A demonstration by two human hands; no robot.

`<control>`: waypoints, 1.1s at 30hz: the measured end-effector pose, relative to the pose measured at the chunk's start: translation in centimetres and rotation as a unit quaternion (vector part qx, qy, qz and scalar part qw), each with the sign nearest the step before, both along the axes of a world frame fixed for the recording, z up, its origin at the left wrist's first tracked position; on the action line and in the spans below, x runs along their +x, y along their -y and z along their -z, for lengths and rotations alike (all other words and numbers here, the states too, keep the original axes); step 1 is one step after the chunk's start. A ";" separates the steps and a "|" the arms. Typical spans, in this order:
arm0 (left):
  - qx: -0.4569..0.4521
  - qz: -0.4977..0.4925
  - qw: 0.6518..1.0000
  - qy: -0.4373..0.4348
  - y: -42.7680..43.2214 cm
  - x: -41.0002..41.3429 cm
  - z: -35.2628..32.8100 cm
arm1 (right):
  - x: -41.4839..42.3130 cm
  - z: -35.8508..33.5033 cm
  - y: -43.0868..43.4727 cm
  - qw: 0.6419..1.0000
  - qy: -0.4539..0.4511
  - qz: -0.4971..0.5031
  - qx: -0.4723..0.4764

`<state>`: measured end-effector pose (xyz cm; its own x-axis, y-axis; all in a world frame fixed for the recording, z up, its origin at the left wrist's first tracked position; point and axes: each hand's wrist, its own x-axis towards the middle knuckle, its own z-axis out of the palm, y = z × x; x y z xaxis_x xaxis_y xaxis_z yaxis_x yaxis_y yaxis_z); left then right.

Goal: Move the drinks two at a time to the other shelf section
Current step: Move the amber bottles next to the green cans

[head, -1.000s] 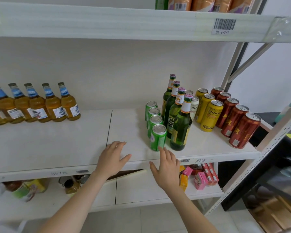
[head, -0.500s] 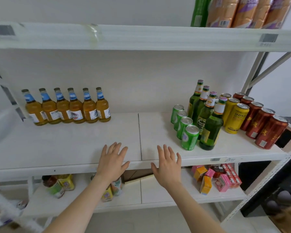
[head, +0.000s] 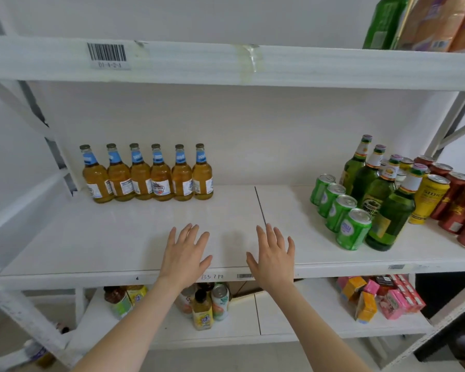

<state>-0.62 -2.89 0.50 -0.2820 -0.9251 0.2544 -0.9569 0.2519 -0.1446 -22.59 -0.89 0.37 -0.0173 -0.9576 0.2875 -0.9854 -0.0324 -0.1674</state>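
Head view: white laminate shelf [head: 118,237], seam mid-board. Left hand [head: 184,257] and right hand [head: 275,260] spread flat, empty, at its front edge. Six amber glass bottles [head: 148,175], blue neck labels, back-left; green aluminium cans [head: 341,210] right. Edge handwriting unreadable.

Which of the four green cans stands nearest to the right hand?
The front can of the row, closest to the shelf edge; the other three stand behind it.
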 end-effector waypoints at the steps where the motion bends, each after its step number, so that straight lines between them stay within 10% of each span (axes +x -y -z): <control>1: -0.004 -0.001 1.000 -0.004 0.7 0.4 -0.1 | 0.5 -0.1 0.8 1.000 -0.004 0.001 0.001; 21: -0.072 -0.021 0.988 -0.133 19.5 10.5 -4.4 | 10.0 -3.6 20.4 0.999 0.014 -0.035 -0.016; 33: -0.022 0.004 0.948 -0.317 29.1 9.5 -5.8 | 13.8 -1.9 29.9 0.960 0.277 -0.011 0.047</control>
